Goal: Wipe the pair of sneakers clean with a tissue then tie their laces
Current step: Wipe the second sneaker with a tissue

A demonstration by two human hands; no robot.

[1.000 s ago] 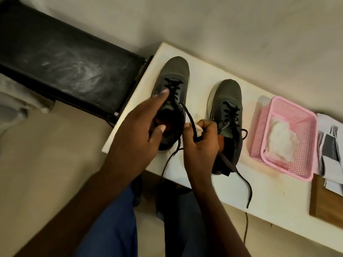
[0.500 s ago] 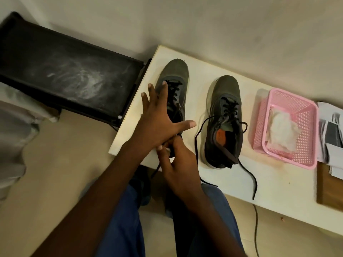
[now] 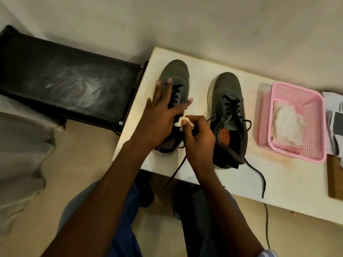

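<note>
Sneakers of grey-green fabric stand side by side on the white bench (image 3: 232, 184), toes toward the wall edge. One, the left sneaker (image 3: 175, 78), sits at the bench's left end near the far-left corner; the right sneaker (image 3: 227, 86) stands beside it, apart, toward the middle.

Spread flat with straight fingers, the left hand (image 3: 161, 115) presses down on the lacing and near side of the left sneaker, holding nothing. Its thumb points toward the other shoe. Curled around a small crumpled white tissue (image 3: 181, 124), the right hand (image 3: 199, 138) pinches it between thumb and fingertips, right against the left sneaker's inner side at the collar and touching the left hand's thumb base.

Black laces (image 3: 259, 173) lie untied on both shoes; one end trails off the bench's near edge, another runs across the bench toward that edge.

Further right on the bench, a pink basket (image 3: 304, 91) holds a wad of white tissues (image 3: 286, 125). Papers (image 3: 336, 121) lie past it at the right end. A black tray-like surface (image 3: 70, 80) abuts the bench's left edge.
</note>
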